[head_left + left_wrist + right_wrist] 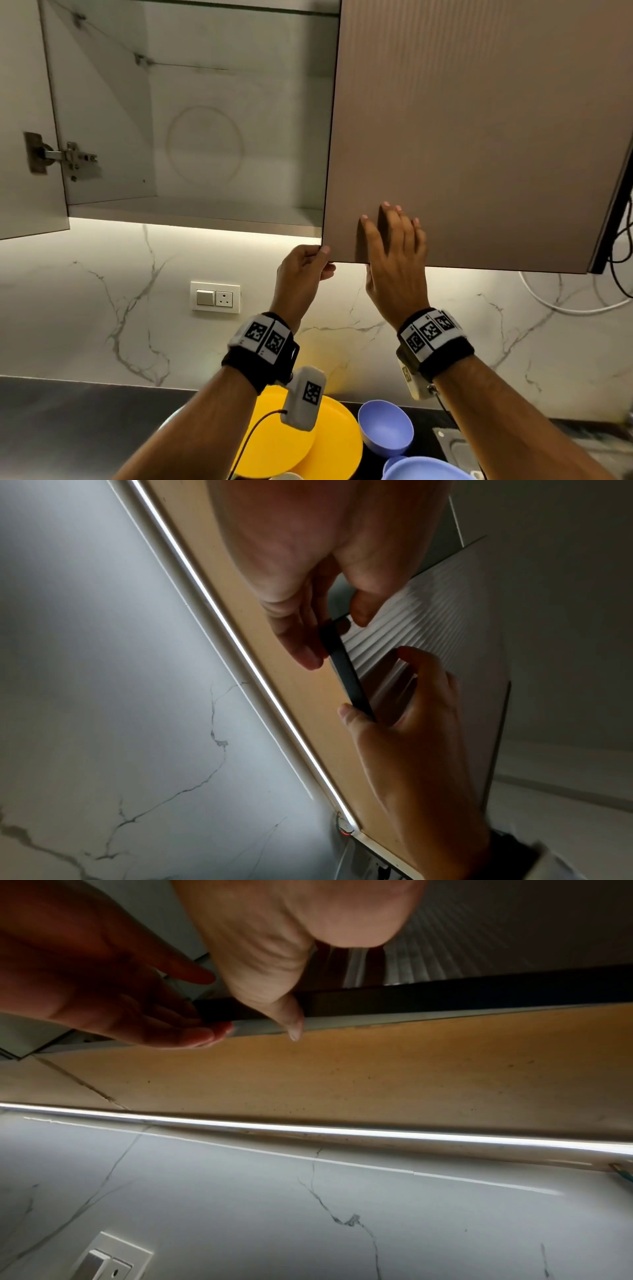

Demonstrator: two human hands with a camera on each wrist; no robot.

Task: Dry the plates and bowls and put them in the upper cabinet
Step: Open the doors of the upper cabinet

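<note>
The brown fluted cabinet door [479, 137] on the right stands partly over the open upper cabinet [222, 144], whose shelf [205, 212] is bare. My left hand [322, 257] pinches the door's lower left corner, thumb on the front and fingers behind [301, 647]. My right hand [387, 240] lies flat on the door's face, with its thumb [293, 1023] hooked under the bottom edge. Below on the counter lie two yellow plates [329, 442] and two blue bowls [385, 428]; my arms partly hide them.
The cabinet's left door [24, 137] is swung wide open. A switch and socket plate [215, 298] sits on the marble backsplash. Cables [616, 246] hang at the right beside the door. A light strip [342, 1131] runs under the cabinet. A sink edge [455, 445] shows lower right.
</note>
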